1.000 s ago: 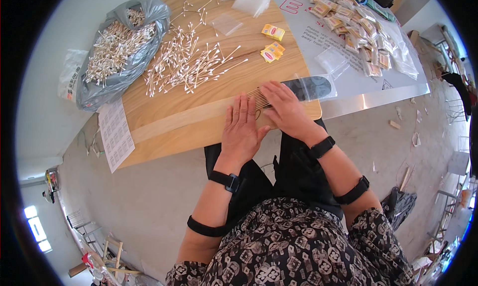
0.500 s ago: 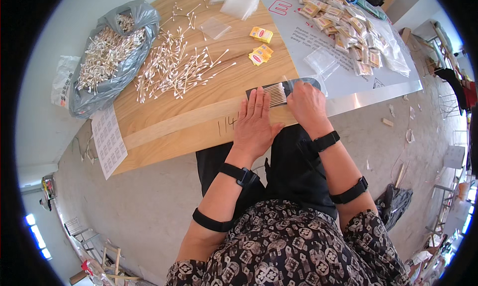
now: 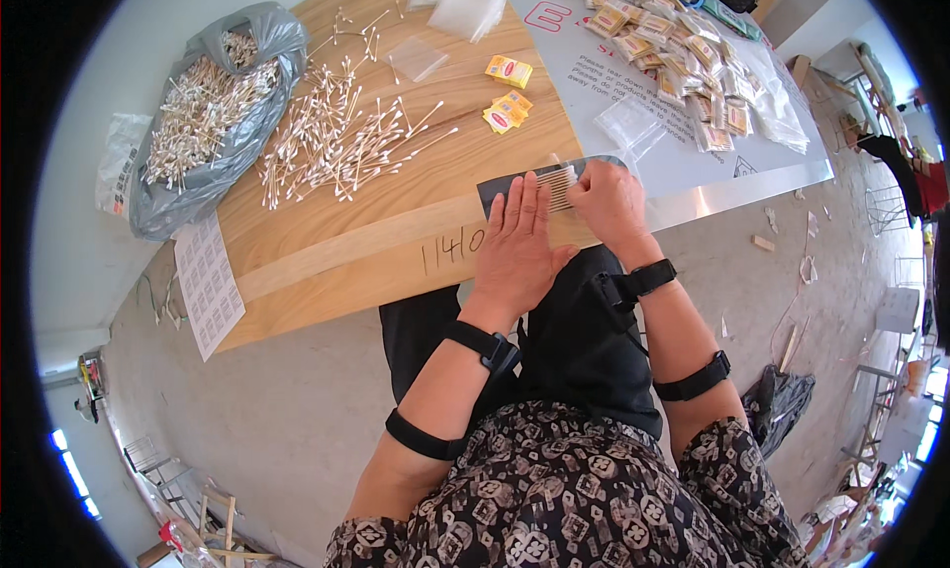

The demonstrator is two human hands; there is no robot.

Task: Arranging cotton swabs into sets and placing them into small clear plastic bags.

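A dark flat strip [image 3: 491, 192] lies near the table's front edge, with a row of cotton swabs [image 3: 559, 186] side by side on it. My left hand [image 3: 521, 241] lies flat over the strip, fingers stretched out, their tips against the left side of the row. At the row's right end my right hand [image 3: 610, 204] is closed, knuckles up; whatever its fingers hold is hidden. A dark rounded end [image 3: 621, 160] of a flat piece shows just beyond the right hand.
Loose swabs [image 3: 336, 138] are heaped on the table's left, beside a grey bag [image 3: 282, 39] full of more. Yellow cards [image 3: 509, 70], clear bags [image 3: 470, 4] and many filled packets [image 3: 708, 53] lie farther back. A printed sheet [image 3: 208, 281] overhangs the left edge.
My left hand has slid right along the dark strip, uncovering more of its left end. The swab row looks narrower, closer to my right hand. The view has shifted slightly.
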